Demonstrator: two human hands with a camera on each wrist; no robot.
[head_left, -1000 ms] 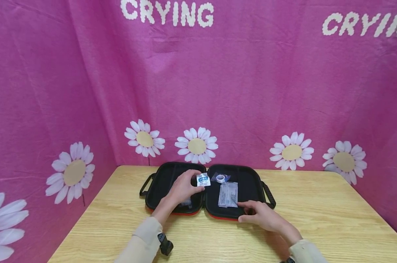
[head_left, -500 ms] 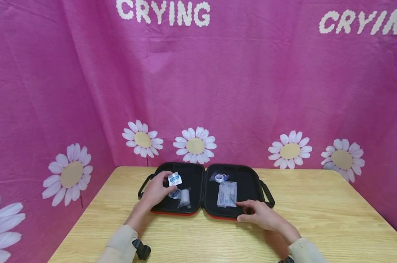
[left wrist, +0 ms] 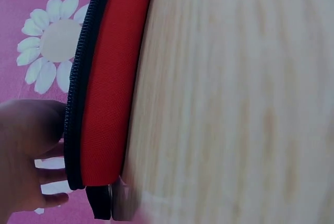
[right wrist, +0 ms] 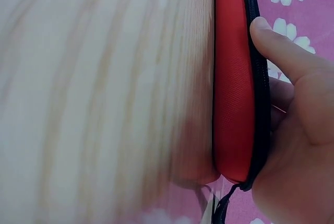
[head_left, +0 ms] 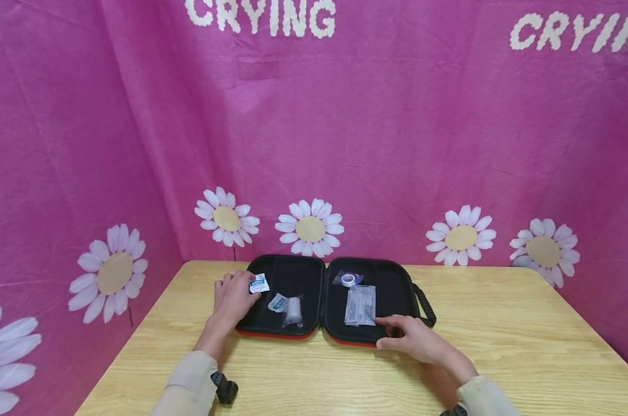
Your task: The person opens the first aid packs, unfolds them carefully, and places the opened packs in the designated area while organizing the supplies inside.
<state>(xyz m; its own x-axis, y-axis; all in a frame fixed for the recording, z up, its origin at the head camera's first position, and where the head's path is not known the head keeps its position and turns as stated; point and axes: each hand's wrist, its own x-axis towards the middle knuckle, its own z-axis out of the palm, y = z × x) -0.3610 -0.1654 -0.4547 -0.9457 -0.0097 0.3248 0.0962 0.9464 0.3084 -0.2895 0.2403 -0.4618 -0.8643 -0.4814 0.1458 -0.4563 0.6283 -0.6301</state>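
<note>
A black-lined zip case (head_left: pixel 391 286) with a red outer shell (left wrist: pixel 112 85) lies open flat on the table, in two halves. Over its left half, my left hand (head_left: pixel 231 297) pinches a small white sachet (head_left: pixel 260 283) with a blue printed band, close to the left rim. Another such sachet (head_left: pixel 278 303) lies beside a wrapped white roll (head_left: pixel 293 311), which looks like a bandage. My right hand (head_left: pixel 412 338) holds the front right rim, thumb (right wrist: pixel 263 28) at the zipper and fingers inside. Its index fingertip is right by a flat clear packet (head_left: pixel 360 306).
A tape roll (head_left: pixel 348 280) in a plastic bag sits in the case's right half. One carry handle (head_left: pixel 424 303) sticks out at the right. The wooden table (head_left: pixel 314 375) meets a pink floral curtain (head_left: pixel 376 144) behind the case.
My left hand has carried the sachet leftward from the middle of the case to its left rim, uncovering the roll and the other sachet. The right hand has stayed put.
</note>
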